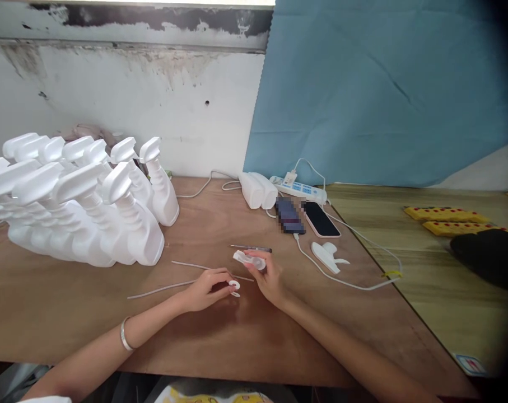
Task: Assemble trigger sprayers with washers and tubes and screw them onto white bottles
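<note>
Between the thumb and fingers of my left hand (209, 290) is a small white ring-shaped plastic piece (234, 285). Just to its right, my right hand (273, 279) grips a white, partly translucent plastic part (249, 259), held tilted above the table. The two pieces are close but apart. Thin white tubes (161, 289) lie on the wood beside and partly behind my left hand. A slim screwdriver-like tool (251, 248) rests just beyond my right hand. Further right lies a white trigger sprayer head (327, 256) on its side.
Several white spray bottles (144, 235) stand in rows at the left. Two white bottles (257, 190) lie at the back near a power strip (299, 188). Two phones (321, 219) and a looping white cable (358, 287) are at the right, near the brown table's (405, 330) edge.
</note>
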Demonstrator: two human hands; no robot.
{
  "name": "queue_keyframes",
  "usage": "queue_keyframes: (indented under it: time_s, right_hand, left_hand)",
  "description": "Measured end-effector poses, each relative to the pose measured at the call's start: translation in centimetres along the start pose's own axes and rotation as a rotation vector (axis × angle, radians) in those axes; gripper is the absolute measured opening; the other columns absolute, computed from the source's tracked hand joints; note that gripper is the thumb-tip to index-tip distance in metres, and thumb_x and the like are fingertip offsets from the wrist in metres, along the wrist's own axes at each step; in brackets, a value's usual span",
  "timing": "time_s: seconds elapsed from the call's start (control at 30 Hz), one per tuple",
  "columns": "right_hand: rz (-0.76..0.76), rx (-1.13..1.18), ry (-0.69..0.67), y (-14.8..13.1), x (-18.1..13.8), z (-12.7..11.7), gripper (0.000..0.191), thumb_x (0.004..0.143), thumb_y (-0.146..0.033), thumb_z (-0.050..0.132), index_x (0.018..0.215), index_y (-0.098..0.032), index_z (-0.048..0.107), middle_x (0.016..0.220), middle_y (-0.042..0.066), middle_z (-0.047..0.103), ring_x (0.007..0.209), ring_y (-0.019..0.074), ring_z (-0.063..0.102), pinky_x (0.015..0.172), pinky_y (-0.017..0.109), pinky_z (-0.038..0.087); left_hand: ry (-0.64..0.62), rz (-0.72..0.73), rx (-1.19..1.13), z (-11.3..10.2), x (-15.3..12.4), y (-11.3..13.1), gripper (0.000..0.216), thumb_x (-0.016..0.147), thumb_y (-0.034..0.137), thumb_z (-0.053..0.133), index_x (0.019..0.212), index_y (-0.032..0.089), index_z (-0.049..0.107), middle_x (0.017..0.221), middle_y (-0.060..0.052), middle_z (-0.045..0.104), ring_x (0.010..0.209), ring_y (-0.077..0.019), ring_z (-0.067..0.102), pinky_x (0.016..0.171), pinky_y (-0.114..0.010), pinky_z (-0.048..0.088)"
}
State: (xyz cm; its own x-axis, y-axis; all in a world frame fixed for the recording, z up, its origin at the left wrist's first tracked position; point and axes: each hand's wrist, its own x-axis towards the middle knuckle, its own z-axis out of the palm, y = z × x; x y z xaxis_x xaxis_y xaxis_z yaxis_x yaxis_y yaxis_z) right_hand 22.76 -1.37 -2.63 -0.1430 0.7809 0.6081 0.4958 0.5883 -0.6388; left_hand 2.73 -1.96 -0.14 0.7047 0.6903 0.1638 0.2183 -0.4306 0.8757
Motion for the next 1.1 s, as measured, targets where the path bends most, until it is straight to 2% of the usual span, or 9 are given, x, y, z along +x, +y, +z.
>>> queue_keyframes:
  time_s: [0.17, 0.3, 0.47, 0.6, 0.67, 0.73, 0.83, 0.93, 1.1]
  right_hand:
    - [-0.124, 0.093, -0.089, -0.4, 0.1, 1.2, 0.027, 0.083, -0.030, 0.056, 0.107, -0.022, 0.046, 0.104, 0.006, 0.061, 0.098, 0.0181, 0.059, 0.081, 0.033, 0.050]
    - [-0.185, 0.095, -0.170, -1.2, -0.1, 1.1, 0.036, 0.087, -0.028, 0.048, 0.121, -0.021, 0.037, 0.116, 0.009, 0.056, 0.108, 0.0176, 0.053, 0.087, 0.035, 0.048]
    - [-0.238, 0.079, -0.264, -1.5, -0.4, 1.4, 0.044, 0.090, -0.029, 0.043, 0.129, -0.021, 0.025, 0.124, 0.011, 0.051, 0.118, 0.0183, 0.044, 0.094, 0.040, 0.043]
    - [-0.216, 0.094, -0.314, -1.1, -0.5, 1.6, 0.054, 0.090, -0.033, 0.043, 0.134, -0.020, 0.014, 0.129, 0.014, 0.045, 0.116, 0.0173, 0.047, 0.093, 0.039, 0.044]
    - [-0.201, 0.093, -0.320, -1.0, -0.4, 1.6, 0.059, 0.090, -0.034, 0.043, 0.135, -0.020, 0.008, 0.130, 0.015, 0.044, 0.114, 0.0168, 0.049, 0.089, 0.038, 0.047]
    - [-0.218, 0.080, -0.329, -1.2, -0.3, 1.6, 0.057, 0.089, -0.034, 0.044, 0.135, -0.021, 0.012, 0.128, 0.013, 0.046, 0.113, 0.0170, 0.050, 0.088, 0.038, 0.048]
    - [-0.287, 0.050, -0.350, -1.6, -0.1, 1.7, 0.048, 0.088, -0.034, 0.046, 0.131, -0.024, 0.027, 0.123, 0.009, 0.053, 0.110, 0.0172, 0.051, 0.087, 0.035, 0.049]
    - [-0.335, 0.014, -0.335, -1.7, 0.0, 1.9, 0.049, 0.087, -0.036, 0.048, 0.130, -0.022, 0.030, 0.118, 0.009, 0.056, 0.105, 0.0170, 0.055, 0.083, 0.033, 0.051]
    - [-0.386, -0.026, -0.297, -1.4, -0.2, 2.1, 0.061, 0.084, -0.038, 0.051, 0.133, -0.021, 0.019, 0.118, 0.010, 0.056, 0.107, 0.0175, 0.054, 0.086, 0.034, 0.049]
  left_hand:
    - [0.082, -0.107, -0.182, -0.3, 0.0, 0.5, 0.038, 0.089, 0.040, 0.037, 0.088, 0.012, 0.062, 0.084, -0.006, 0.060, 0.077, -0.0151, 0.053, 0.074, -0.026, 0.040]
    - [0.084, -0.150, -0.349, -0.3, 0.0, 0.2, 0.038, 0.087, 0.042, 0.041, 0.074, 0.011, 0.060, 0.080, -0.005, 0.061, 0.079, -0.0154, 0.053, 0.078, -0.026, 0.039]
    - [0.038, -0.204, -0.432, -0.2, 0.0, -0.8, 0.038, 0.077, 0.045, 0.056, 0.062, 0.010, 0.058, 0.066, -0.004, 0.058, 0.065, -0.0128, 0.052, 0.065, -0.023, 0.041]
    - [0.013, -0.228, -0.486, -0.6, -0.4, -0.6, 0.041, 0.077, 0.049, 0.054, 0.062, 0.011, 0.060, 0.067, -0.004, 0.058, 0.068, -0.0125, 0.053, 0.068, -0.023, 0.042]
    - [-0.029, -0.259, -0.516, -0.9, -0.6, -0.5, 0.044, 0.075, 0.053, 0.053, 0.066, 0.011, 0.062, 0.067, -0.004, 0.058, 0.064, -0.0123, 0.054, 0.062, -0.023, 0.044]
    - [-0.106, -0.313, -0.536, -1.2, -0.7, -0.4, 0.048, 0.072, 0.056, 0.056, 0.071, 0.010, 0.065, 0.060, -0.004, 0.057, 0.053, -0.0117, 0.053, 0.050, -0.022, 0.044]
    - [-0.185, -0.407, -0.532, -1.4, -0.6, -0.3, 0.049, 0.069, 0.056, 0.058, 0.070, 0.008, 0.066, 0.048, -0.003, 0.054, 0.039, -0.0107, 0.050, 0.037, -0.020, 0.040]
    - [-0.163, -0.479, -0.509, -1.0, -0.3, -0.2, 0.049, 0.070, 0.056, 0.057, 0.061, 0.008, 0.063, 0.044, -0.003, 0.053, 0.034, -0.0099, 0.048, 0.032, -0.018, 0.036]
    - [-0.061, -0.555, -0.471, 0.0, -0.1, -0.3, 0.050, 0.068, 0.057, 0.057, 0.053, 0.009, 0.056, 0.041, -0.001, 0.050, 0.032, -0.0091, 0.047, 0.030, -0.017, 0.034]
